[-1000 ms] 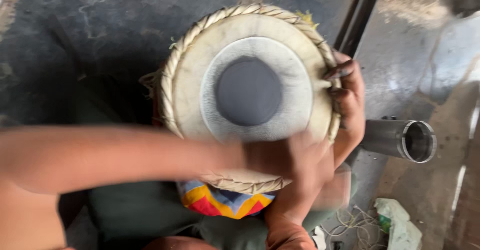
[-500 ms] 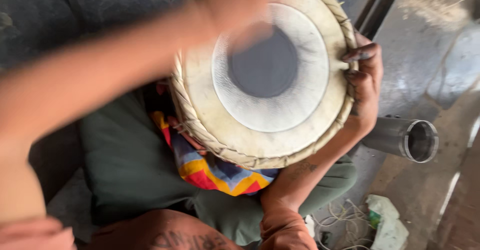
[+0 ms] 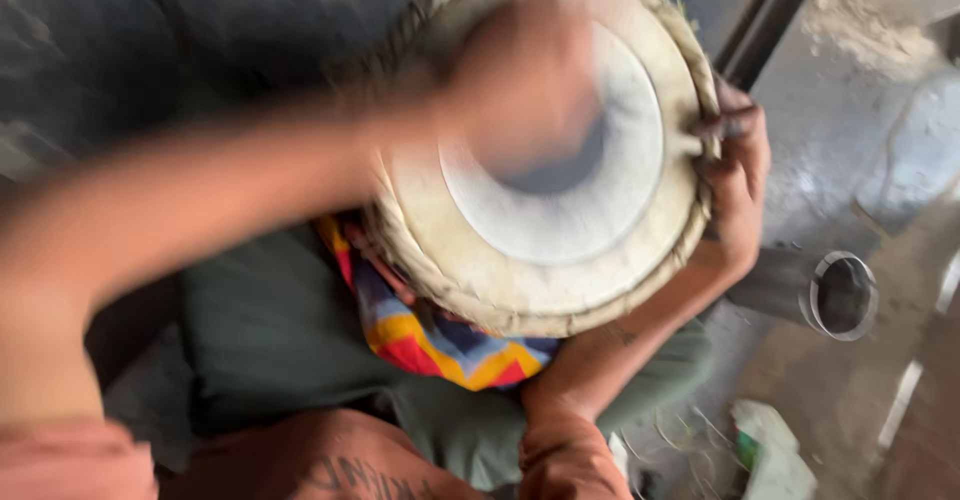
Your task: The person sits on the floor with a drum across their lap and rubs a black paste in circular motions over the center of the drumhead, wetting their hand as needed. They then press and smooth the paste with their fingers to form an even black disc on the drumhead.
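Observation:
A round drum (image 3: 600, 230) with a pale skin, a dark centre patch and a braided rim stands tilted in front of me. My left hand (image 3: 525, 85) reaches in from the left and hovers, blurred by motion, over the dark centre, hiding most of it; its fingers cannot be made out. Against the drum's right edge, my right hand (image 3: 738, 175) curls its fingers over the braided rim and grips it.
A cloth in bright colours (image 3: 430, 340) lies under the drum on a dark green cushion (image 3: 270, 340). A metal cylinder (image 3: 840, 295) lies on the grey floor to the right, a dark bar (image 3: 770, 20) runs behind the drum, and a green and white scrap (image 3: 765, 450) sits at lower right.
My left hand has swung from the drum's near edge up across the skin to its centre. The view has closed in on the drum. My right hand keeps its hold on the rim.

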